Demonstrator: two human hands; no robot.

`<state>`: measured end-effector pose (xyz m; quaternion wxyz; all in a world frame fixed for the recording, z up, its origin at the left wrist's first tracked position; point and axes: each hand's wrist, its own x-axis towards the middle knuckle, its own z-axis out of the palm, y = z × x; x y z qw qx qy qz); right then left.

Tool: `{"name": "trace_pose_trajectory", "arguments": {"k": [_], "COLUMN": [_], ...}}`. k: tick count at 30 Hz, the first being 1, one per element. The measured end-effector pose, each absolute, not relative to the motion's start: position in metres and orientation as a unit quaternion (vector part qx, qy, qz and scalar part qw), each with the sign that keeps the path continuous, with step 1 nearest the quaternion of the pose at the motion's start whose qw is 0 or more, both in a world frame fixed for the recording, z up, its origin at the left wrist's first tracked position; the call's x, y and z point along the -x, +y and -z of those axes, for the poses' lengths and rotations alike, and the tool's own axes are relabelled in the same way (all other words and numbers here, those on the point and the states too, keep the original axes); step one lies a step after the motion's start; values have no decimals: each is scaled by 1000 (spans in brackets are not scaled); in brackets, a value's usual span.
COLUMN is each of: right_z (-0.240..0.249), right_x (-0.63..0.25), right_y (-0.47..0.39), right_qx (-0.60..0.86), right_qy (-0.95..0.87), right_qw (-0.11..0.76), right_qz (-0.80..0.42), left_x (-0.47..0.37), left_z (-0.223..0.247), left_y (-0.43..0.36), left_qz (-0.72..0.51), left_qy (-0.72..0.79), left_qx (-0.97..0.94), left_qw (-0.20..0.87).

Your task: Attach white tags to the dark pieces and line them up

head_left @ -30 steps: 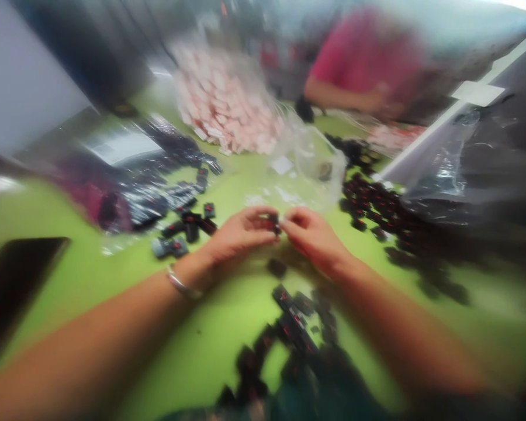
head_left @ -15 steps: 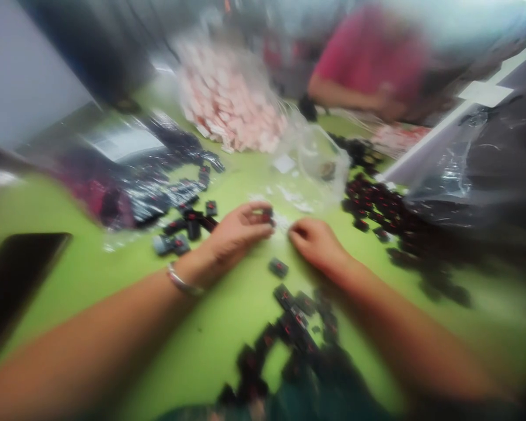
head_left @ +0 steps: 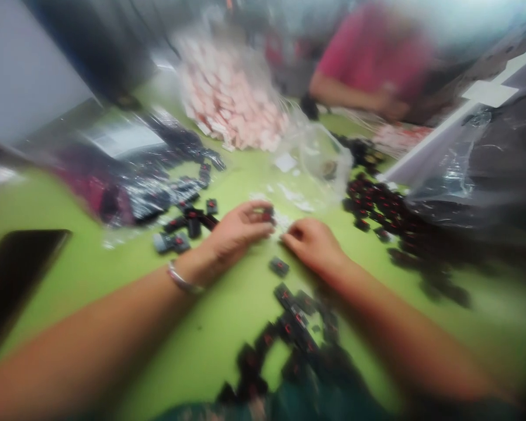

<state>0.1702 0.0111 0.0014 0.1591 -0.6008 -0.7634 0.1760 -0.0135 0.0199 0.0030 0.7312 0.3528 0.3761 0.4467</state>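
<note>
Black block (head_left: 268, 214), in the head view, is gripped by the fingers of the left hand (head_left: 238, 230) above the green counter (head_left: 210, 362), seemingly to leave its end clear toward the right hand (head_left: 315, 242), whose fingers pinch together near white bits (head_left: 283, 221), any contents indiscernible.

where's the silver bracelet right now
In the head view, left of centre, the silver bracelet is on the wrist of the left hand, below the loose black parts.

Blk slab (head_left: 20, 280) L, co-wkr (head_left: 372, 58) opp.
</note>
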Motion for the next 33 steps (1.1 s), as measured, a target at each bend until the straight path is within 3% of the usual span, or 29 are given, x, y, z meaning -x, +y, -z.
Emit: {"name": "trace_pose_trajectory", "arguments": {"k": [4, 7, 14, 17, 21, 33], "right_z": [-4, -5, -18, -21, -19, -19], "right_x": [-164, -168, -171, -165, -161, -156], "right_y": [8, 11, 8, 4, 1, -3], "right_qx": [614, 609, 553, 518, 491, 511], "right_qy": [-769, -764, -673, -633, -614, -607], "right_qw": [110, 124, 366, 422, 436, 433], "right_qz": [-142, -174, -328, -393, -438, -428], "left_x": [14, 16, 16, 16, 17, 17], "left_z": [0, 3, 6, 7, 9, 12], "left_y": [20, 20, 19, 19, 19, 18], "left_qz": [-442, -432, -387, -374, -361, -368], "left_qy": [366, 348, 298, 281, 268, 278], "left_qx": [-375, -378, -369, -368, -379, -420], "left_qw": [728, 741, 791, 803, 809, 782]}}
